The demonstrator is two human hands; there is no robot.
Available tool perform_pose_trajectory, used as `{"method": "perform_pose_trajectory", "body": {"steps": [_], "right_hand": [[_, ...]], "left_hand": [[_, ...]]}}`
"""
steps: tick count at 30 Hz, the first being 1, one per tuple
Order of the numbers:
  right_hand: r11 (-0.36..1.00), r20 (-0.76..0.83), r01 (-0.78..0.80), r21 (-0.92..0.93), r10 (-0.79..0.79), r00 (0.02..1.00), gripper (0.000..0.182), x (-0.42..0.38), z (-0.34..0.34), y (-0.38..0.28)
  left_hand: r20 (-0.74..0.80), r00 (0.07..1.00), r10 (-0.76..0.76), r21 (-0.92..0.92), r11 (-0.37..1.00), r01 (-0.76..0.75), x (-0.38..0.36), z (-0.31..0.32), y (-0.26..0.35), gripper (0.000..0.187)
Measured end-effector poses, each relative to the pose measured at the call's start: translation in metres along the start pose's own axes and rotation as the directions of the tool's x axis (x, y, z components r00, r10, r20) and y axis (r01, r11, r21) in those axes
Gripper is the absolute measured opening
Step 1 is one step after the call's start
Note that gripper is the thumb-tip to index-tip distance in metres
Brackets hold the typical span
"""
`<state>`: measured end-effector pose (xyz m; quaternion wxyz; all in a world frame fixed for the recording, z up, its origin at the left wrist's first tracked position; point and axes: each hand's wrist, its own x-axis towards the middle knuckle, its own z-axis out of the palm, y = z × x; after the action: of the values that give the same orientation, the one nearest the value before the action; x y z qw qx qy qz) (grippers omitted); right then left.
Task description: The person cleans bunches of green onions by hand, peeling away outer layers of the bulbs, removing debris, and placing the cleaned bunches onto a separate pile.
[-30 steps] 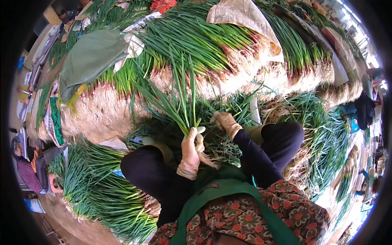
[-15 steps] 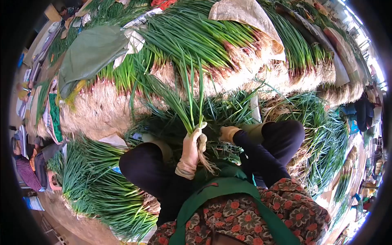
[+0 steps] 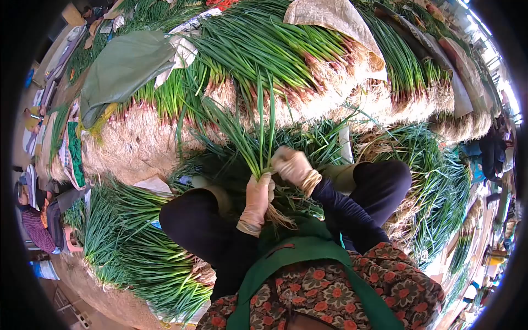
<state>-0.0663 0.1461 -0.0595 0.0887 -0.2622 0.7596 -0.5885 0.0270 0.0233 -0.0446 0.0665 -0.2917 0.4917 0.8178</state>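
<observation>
- The small bunch of green onions point(image 3: 258, 146) is standing between the knees, leaves up, pale roots point(image 3: 281, 217) trailing below the fist.
- The left hand point(image 3: 256, 201), gloved, is clamping it around the lower stalks.
- The right hand point(image 3: 292, 165), also gloved, is hovering just beside the stalks, fingers curling; blur is hiding whether it is gripping any.
- Loose onions are lying in a left pile point(image 3: 148, 253) and a right heap point(image 3: 440, 181).
- Beyond, a long stack point(image 3: 264, 60) is showing its roots, a green sheet point(image 3: 124, 69) and a tan cloth point(image 3: 338, 27) partly covering it.
</observation>
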Motion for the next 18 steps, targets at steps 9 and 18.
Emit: {"method": "perform_pose_trajectory", "body": {"steps": [9, 18], "right_hand": [[0.833, 0.253, -0.041, -0.551, 0.214, 0.944, 0.031, 0.006, -0.007, -0.041], [0.806, 0.164, -0.508, 0.305, 0.481, 0.861, 0.037, 0.009, -0.044, -0.006]], "left_hand": [[-0.046, 0.994, 0.104, 0.246, 0.965, -0.089, 0.004, 0.013, -0.011, 0.015], [0.682, 0.729, 0.055, -0.573, 0.660, 0.486, 0.003, -0.010, 0.008, 0.031]]}}
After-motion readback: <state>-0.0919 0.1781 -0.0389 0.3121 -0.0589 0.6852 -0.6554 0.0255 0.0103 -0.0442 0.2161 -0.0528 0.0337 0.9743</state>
